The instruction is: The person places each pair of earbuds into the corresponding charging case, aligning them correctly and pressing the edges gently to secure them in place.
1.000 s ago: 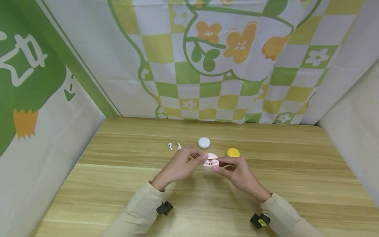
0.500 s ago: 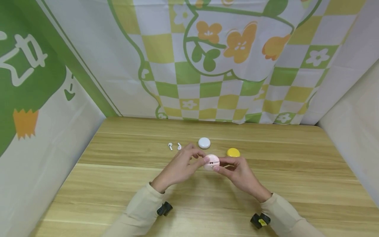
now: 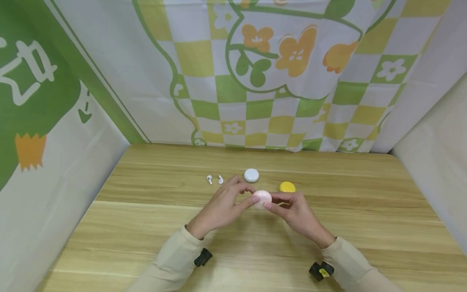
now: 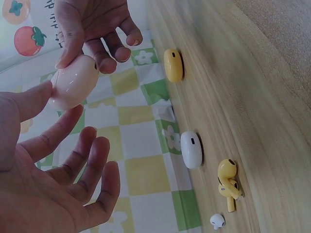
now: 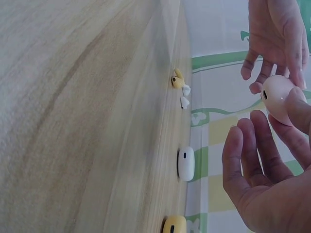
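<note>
A round pink earbud case (image 3: pixel 263 198) is held above the table between both hands, its lid down. My left hand (image 3: pixel 224 202) pinches its left side between thumb and index finger. On the other side, my right hand (image 3: pixel 297 213) grips it with thumb and fingers. The left wrist view shows the glossy pink case (image 4: pixel 75 82) with a small dark port on one end. Whether earbuds lie inside cannot be seen.
Behind the hands, a white earbud case (image 3: pixel 251 175) and a yellow case (image 3: pixel 287 187) lie on the wooden table (image 3: pixel 146 235). Two white earbuds (image 3: pixel 209 179) lie at left. Yellow earbuds (image 4: pixel 227 177), hidden in the head view, show in the wrist views. A patterned curtain (image 3: pixel 255 117) hangs behind.
The pink case's lid has swung down from open to shut. Both hands stay on the case, which has shifted slightly to the right.
</note>
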`<state>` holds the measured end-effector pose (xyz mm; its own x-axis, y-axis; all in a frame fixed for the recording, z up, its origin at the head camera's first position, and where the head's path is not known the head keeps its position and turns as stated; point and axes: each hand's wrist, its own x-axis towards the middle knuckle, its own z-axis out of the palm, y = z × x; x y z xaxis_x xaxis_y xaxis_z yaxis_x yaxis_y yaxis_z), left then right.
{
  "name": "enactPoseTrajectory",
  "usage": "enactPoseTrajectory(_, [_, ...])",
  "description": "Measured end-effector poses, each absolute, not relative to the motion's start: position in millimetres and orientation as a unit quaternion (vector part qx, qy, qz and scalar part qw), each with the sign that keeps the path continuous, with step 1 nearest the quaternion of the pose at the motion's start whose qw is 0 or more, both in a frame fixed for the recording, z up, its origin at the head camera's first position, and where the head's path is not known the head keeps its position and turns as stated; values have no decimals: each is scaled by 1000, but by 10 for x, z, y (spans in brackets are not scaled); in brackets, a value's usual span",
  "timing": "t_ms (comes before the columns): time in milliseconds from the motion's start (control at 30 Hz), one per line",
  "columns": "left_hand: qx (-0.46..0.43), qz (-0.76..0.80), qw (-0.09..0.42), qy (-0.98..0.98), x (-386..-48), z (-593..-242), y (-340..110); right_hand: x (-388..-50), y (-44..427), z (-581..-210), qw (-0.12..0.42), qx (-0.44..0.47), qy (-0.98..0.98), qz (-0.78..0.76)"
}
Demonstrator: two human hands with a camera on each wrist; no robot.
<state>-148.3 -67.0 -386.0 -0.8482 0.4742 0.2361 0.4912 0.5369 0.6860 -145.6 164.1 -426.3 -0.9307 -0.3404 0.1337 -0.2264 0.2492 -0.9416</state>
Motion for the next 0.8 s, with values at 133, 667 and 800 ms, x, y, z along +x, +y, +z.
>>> enactPoseTrajectory(133, [-275, -396, 4, -876, -1484, -3863, -672, -1456, 1643, -4255, 50, -178, 787, -588])
enactPoseTrajectory(667, [-260, -436, -33, -861, -1503, -3905, -679, -1449, 1632, -4260, -21, -244, 821, -515])
enactPoseTrajectory(800, [-243, -440, -44, -863, -1501, -3919, -671, -1449, 1638, -4260, -60, -281, 823, -490])
